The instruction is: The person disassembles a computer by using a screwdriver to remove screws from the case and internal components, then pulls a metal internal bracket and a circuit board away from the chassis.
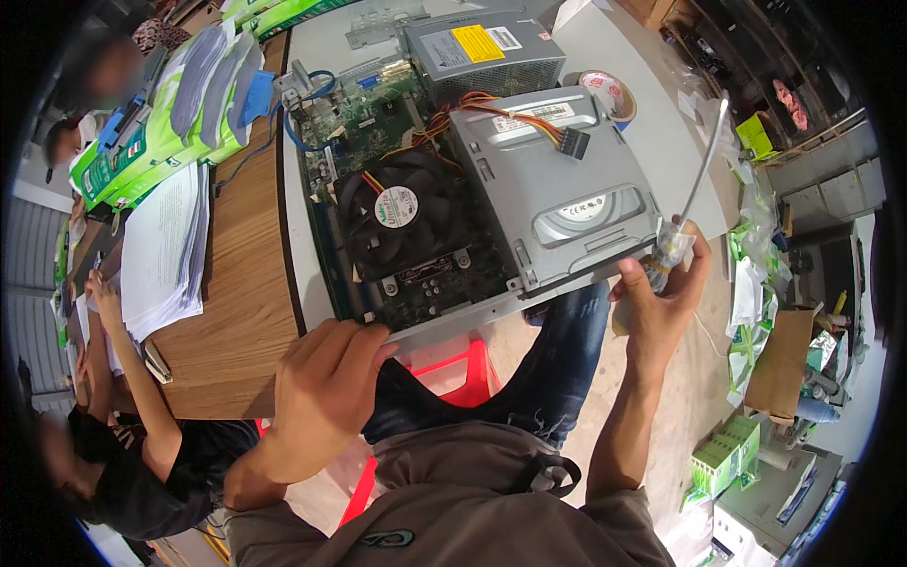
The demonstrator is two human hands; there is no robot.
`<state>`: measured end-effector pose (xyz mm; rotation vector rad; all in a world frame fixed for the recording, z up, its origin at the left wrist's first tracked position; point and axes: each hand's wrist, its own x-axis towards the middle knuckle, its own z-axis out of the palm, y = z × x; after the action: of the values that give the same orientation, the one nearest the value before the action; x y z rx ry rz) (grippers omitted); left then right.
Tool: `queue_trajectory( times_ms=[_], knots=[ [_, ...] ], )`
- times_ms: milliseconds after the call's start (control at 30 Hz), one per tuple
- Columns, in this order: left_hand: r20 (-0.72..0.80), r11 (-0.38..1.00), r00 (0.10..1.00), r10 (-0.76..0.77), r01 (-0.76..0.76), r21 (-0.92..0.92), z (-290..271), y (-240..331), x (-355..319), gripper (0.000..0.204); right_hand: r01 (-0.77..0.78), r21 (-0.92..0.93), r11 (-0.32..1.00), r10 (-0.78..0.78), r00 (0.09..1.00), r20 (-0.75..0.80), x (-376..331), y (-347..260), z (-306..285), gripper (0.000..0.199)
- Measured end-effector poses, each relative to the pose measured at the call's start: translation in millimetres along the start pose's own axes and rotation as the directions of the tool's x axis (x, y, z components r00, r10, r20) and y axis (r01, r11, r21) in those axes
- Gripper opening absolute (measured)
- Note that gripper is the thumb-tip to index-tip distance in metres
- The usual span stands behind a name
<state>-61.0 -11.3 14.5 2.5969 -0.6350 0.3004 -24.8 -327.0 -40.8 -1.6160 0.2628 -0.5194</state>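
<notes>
An opened desktop computer case [453, 321] lies in front of me with its inner parts showing. My left hand [326, 383] is closed over the near left edge of the case, its fingertips partly hidden. At the near right corner, my right hand [666, 293] is closed around the handle of a screwdriver [701, 170], whose long shaft points up and away. Inside the case sit a black cooling fan [392, 215], a grey metal drive [557, 194] and a power supply [487, 57]. A loose black connector [573, 143] on coloured wires rests on the drive.
A tape roll [609, 94] lies right of the power supply. To the left are a paper stack [168, 255] and green-wrapped reams [156, 142] on the wooden table [241, 321]. Another person [142, 454] sits at the left. A red stool [463, 373] shows below the case.
</notes>
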Motion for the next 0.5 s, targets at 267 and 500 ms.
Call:
queue_trajectory(
  times_ms=[267,500],
  knots=[
    [0.039,0.999,0.999,0.038,-0.038,-0.016,-2.7,16.4,-14.8,0.023,0.010,0.012,1.000,-0.011,0.999,0.049,15.0,-5.1,-1.5,0.078],
    [0.091,0.994,0.992,0.082,-0.076,-0.074,2.3,30.5,-16.1,0.023,-0.012,0.052,0.999,0.002,0.981,0.193,42.8,-0.4,3.5,0.082]
  ],
)
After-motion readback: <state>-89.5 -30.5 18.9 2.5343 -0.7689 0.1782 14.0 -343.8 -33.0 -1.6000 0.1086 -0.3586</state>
